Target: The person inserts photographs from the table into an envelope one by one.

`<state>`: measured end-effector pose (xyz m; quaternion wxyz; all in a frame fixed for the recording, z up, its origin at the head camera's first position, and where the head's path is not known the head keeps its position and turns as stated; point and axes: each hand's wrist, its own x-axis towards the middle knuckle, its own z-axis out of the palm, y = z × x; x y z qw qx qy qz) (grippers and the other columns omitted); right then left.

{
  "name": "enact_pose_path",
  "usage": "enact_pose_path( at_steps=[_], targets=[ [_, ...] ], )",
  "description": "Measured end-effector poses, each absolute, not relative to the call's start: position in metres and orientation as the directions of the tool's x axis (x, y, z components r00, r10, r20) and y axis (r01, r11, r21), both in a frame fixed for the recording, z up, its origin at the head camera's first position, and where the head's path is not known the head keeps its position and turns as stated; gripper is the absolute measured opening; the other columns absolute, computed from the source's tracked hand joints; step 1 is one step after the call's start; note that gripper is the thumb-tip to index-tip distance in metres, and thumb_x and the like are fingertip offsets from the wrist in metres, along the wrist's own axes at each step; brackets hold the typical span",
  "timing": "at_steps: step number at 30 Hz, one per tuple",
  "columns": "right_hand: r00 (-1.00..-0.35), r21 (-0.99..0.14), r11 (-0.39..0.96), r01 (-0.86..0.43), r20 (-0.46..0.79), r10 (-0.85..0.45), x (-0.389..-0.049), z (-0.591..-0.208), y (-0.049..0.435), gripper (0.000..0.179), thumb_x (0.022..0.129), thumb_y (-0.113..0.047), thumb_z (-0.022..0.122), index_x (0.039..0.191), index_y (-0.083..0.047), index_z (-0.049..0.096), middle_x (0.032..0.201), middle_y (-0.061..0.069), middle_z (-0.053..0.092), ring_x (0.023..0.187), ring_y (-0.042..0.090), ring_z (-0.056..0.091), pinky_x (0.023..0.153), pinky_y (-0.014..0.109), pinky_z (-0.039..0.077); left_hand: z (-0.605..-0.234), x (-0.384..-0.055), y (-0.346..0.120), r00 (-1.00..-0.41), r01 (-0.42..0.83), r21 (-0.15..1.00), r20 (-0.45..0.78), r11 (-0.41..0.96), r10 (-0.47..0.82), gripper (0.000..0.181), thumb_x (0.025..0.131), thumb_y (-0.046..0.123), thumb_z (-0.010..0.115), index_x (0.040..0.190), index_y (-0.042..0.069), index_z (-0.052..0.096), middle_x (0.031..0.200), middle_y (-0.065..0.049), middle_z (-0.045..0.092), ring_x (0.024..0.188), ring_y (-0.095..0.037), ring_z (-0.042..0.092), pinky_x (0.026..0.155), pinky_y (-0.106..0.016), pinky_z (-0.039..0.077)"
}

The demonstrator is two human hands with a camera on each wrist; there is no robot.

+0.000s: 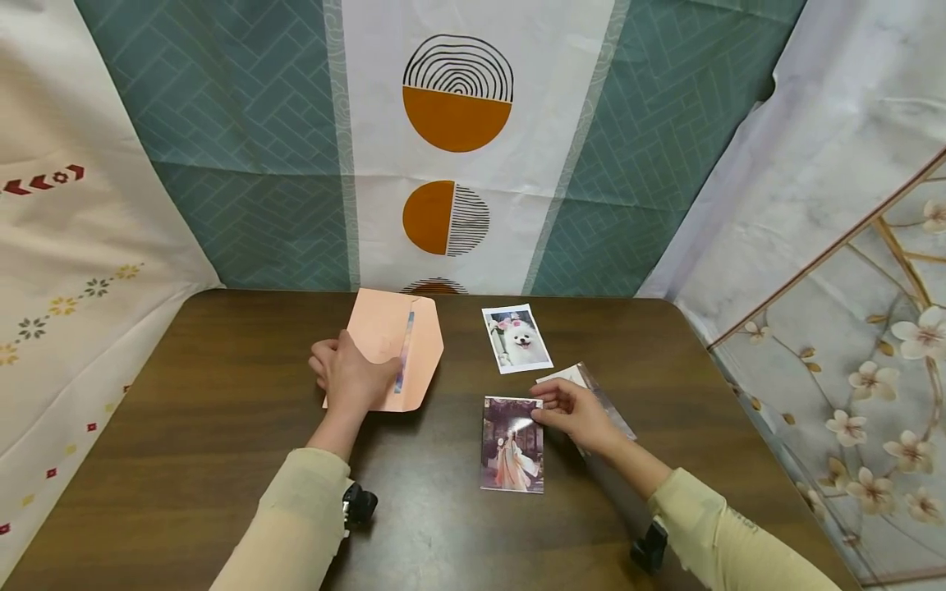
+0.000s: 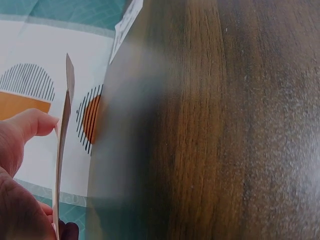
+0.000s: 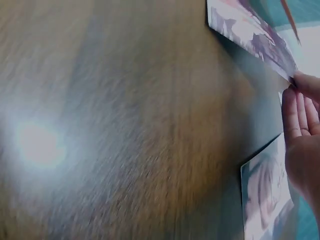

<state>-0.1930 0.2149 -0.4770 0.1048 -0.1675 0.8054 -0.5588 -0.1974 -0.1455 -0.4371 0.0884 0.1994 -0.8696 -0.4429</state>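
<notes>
My left hand (image 1: 356, 373) grips a peach-pink envelope (image 1: 378, 320) by its left part, thumb on the front face. Its pointed flap (image 1: 427, 353) is unfolded to the right, and a strip of a blue picture (image 1: 404, 353) shows in the opening. Seen edge-on in the left wrist view, the envelope (image 2: 62, 135) is held up off the table. My right hand (image 1: 576, 417) pinches the upper right corner of a purple photo card (image 1: 512, 460) with a robed figure. In the right wrist view the card (image 3: 255, 35) tilts away from thumb and forefinger.
A photo of a white dog (image 1: 521, 338) lies near the back of the brown wooden table (image 1: 222, 410). Further photo cards (image 1: 606, 402) lie overlapping, partly hidden by my right hand. Patterned cloths (image 1: 244, 164) hang behind and at both sides.
</notes>
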Motion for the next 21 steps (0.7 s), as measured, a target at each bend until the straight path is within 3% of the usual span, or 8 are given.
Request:
enact_pose_path(
  at_steps=[6,12,16,21],
  targets=[
    [-0.956,-0.987,0.147,0.068,-0.107,-0.273,-0.200,-0.470,0.216,0.035,0.099,0.001,0.072,0.128,0.016,0.059,0.097,-0.003,0.073,0.089,0.006,0.069,0.084,0.022,0.057,-0.437,-0.197,-0.146,-0.905,-0.263,0.807,-0.016,0.529,-0.426,0.086,0.078,0.032,0.091,0.142,-0.006,0.048,0.137,-0.031,0.032,0.130,-0.047,0.026,0.108,-0.063,0.029],
    [-0.974,-0.994,0.063,0.087,-0.098,-0.206,-0.211,-0.464,0.216,0.013,0.099,0.004,0.070,0.112,0.003,0.067,0.089,-0.006,0.073,0.088,0.007,0.069,0.084,0.025,0.059,-0.437,-0.196,-0.145,-0.908,-0.256,0.806,-0.012,0.533,-0.418,0.086,0.079,0.031,0.090,0.143,-0.007,0.048,0.137,-0.032,0.032,0.129,-0.047,0.026,0.107,-0.064,0.028],
    [-0.979,-0.997,0.021,0.079,-0.081,-0.186,-0.220,-0.460,0.213,0.013,0.099,0.006,0.069,0.104,-0.006,0.070,0.089,-0.005,0.074,0.087,0.008,0.070,0.083,0.027,0.060,-0.438,-0.196,-0.144,-0.909,-0.258,0.804,-0.014,0.536,-0.417,0.086,0.079,0.031,0.090,0.144,-0.007,0.048,0.137,-0.032,0.032,0.129,-0.048,0.026,0.107,-0.064,0.029],
    [-0.983,-0.998,0.013,0.059,-0.061,-0.175,-0.231,-0.450,0.207,0.010,0.100,0.004,0.070,0.103,-0.006,0.071,0.088,-0.005,0.074,0.085,0.009,0.070,0.082,0.028,0.061,-0.438,-0.196,-0.142,-0.907,-0.259,0.815,-0.021,0.518,-0.420,0.086,0.078,0.030,0.092,0.143,-0.006,0.048,0.138,-0.031,0.031,0.131,-0.047,0.025,0.107,-0.064,0.028]
  ],
)
